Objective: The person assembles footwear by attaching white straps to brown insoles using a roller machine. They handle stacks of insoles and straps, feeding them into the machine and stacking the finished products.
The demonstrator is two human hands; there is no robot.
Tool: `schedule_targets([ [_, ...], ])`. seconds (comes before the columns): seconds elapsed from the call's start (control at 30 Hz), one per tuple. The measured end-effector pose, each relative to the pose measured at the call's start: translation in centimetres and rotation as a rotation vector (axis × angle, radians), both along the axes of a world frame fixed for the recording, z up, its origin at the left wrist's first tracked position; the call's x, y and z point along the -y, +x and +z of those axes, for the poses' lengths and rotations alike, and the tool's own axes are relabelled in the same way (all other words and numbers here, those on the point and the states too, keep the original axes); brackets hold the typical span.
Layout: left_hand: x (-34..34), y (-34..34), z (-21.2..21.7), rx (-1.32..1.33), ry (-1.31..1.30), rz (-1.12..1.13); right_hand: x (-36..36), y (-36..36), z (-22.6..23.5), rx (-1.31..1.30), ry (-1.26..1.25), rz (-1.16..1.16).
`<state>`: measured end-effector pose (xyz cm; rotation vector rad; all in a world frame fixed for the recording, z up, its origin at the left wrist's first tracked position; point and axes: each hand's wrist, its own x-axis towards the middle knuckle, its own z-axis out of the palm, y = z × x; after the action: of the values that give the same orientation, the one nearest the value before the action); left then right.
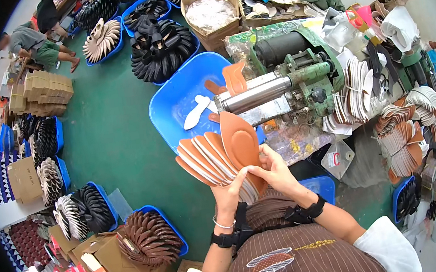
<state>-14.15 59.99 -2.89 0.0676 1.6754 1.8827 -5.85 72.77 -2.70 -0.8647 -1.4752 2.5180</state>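
In front of my body I hold a fanned stack of tan insoles [207,159] with pale undersides. My left hand [228,193] is closed around the stack's lower end. My right hand [275,171] pinches the foremost insole [240,140] near its narrow end, its thumb close to my left thumb. Just beyond them is a green machine [315,78] with a shiny metal roller [256,95]. A tan insole [234,78] rests at its far side. The blue tub [163,107] beside it contains a white insole-shaped piece [196,112] and some brown pieces.
The machine stands on a worn bench [307,149]. Bundles of insoles [352,87] crowd its right side, with more tan bundles [402,149] farther right. Blue tubs of dark shoes [161,48] and a cardboard box [210,17] stand beyond. Another person [38,46] sits at the far left.
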Motion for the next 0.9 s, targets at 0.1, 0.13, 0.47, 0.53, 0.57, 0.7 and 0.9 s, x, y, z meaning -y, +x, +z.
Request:
schedule_targets([
  [0.1,-0.5,0.3,0.4,-0.042,-0.047,0.047,-0.3,0.4,-0.3,-0.026,0.060,-0.075],
  [0.13,-0.3,0.3,-0.1,-0.032,-0.064,0.065,-0.5,0.7,-0.2,-0.021,0.077,-0.104],
  [0.47,2.3,-2.3,-0.7,0.416,0.288,-0.049,-6.2,0.0,-4.0,-0.025,0.199,-0.200],
  [0.53,2.6,-2.3,-0.9,0.429,0.279,-0.008,-6.2,-1.0,-1.6,-0.147,0.120,-0.159],
  [0.57,2.6,-2.3,-0.8,0.436,0.276,0.012,-5.5,-0.4,-2.0,-0.092,0.138,-0.157],
  [0.7,2.2,-2.4,-1.0,0.415,0.258,0.017,-3.3,2.2,-4.1,0.194,0.026,-0.190],
  [0.9,0.1,-1.7,0.5,0.371,0.158,-0.050,-3.4,-2.7,-0.8,0.167,-0.077,-0.086],
])
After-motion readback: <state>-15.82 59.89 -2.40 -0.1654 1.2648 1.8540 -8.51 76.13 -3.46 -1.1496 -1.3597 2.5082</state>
